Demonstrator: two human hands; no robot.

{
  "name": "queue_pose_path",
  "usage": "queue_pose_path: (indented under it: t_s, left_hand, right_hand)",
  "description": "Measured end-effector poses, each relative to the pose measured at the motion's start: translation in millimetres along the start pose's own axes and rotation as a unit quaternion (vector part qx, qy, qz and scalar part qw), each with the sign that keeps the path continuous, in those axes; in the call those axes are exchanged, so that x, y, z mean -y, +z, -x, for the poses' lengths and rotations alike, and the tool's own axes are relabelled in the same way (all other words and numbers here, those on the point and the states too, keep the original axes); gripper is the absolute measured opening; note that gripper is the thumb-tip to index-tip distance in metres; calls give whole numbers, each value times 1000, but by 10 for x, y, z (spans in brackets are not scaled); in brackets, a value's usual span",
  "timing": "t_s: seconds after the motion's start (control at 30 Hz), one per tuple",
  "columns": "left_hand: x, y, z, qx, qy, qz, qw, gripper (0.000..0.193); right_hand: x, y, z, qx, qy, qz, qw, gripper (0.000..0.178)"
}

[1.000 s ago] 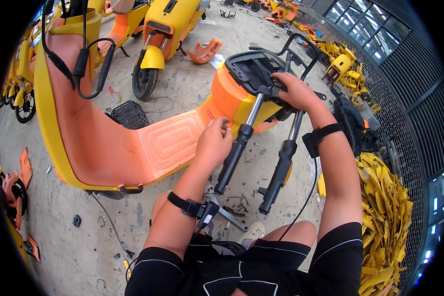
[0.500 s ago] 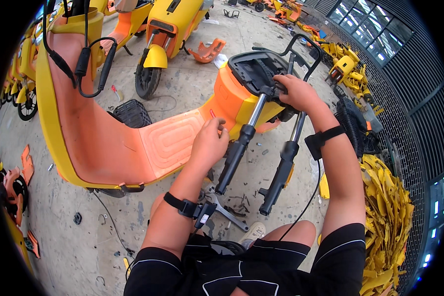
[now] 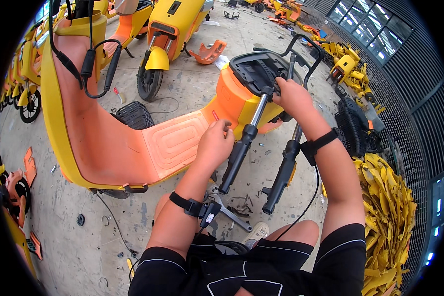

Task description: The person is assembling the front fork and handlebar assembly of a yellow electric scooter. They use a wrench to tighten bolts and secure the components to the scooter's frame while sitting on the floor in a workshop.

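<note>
The black-and-silver fork is sighted at the rear of the near scooter, crown end over the black seat base, both legs slanted down toward the wearer; its crown is gripped by the right hand, fingers curled over, the far side of the grip hidden; the left hand is half curled, its gap narrow, set just beside the fork's left leg and above the edge of the orange footboard; whether anything is held or touched by it cannot be told; a black strap is worn on each forearm; below the fork, a metal bar is noted near a pale shoe; beyond the footboard, a black basket and a second scooter are seen; to the right, yellow panels are heaped beside a brick wall.
</note>
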State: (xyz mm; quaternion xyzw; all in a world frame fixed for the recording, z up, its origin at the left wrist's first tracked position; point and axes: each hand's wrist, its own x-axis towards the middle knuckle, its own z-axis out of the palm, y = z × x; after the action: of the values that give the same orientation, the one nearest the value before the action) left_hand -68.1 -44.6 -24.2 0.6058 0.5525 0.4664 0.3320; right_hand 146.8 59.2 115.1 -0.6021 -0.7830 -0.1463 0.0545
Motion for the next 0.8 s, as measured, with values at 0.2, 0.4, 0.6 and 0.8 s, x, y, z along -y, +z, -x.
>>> queue_pose_path:
  t_s: [0.2,0.4,0.6,0.8]
  left_hand:
    - [62,5,-3,-34,32,1,999,30]
    - [42,-53,1,-36,29,-2,999,29]
    - [-104,-161,94,-62,43,35,997,25]
    - [-1065,-760,434,-189,204,221,935,26]
  right_hand:
    - [11,101,30,-1,28,-53,998,40]
    - [-122,241,166,-14,6,-84,996,70]
    - [-170,168,375,-100,6,-155,983,52]
    - [-144,52,409,-65,56,-191,978,27]
